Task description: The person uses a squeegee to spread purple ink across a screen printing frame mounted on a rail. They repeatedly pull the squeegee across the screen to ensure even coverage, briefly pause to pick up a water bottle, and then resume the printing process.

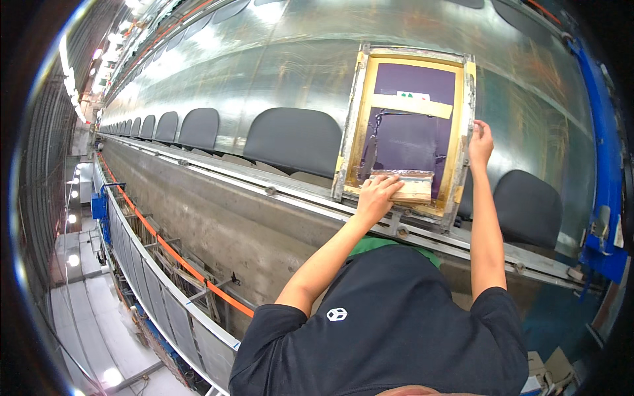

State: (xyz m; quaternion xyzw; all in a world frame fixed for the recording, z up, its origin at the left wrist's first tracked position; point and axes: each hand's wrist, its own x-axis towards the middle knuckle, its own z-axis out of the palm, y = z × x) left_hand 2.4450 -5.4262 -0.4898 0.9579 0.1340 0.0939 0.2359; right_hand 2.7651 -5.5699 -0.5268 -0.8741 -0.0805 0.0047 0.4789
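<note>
A screen printing frame [470, 86] with a dark purple mesh and yellow tape along its inner border lies on the long metal table. Across the near end of the mesh rests a squeegee [416, 190] with a wooden handle, and my left hand [378, 199] is closed over its left part; the thumb is mostly hidden. Along the frame's right side, my right hand [481, 142] has its fingers curled at the edge. Dark wet-looking ink streaks mark the mesh above the squeegee. A strip of pale tape [413, 105] crosses the mesh farther up.
Black rounded fabric pieces [292, 140] lie in a row along the table [297, 72], some partly under the frame. A metal rail [264, 187] runs along the near edge. At the right stands a blue metal post [602, 152]; on the left, an orange hose [178, 247] follows another table.
</note>
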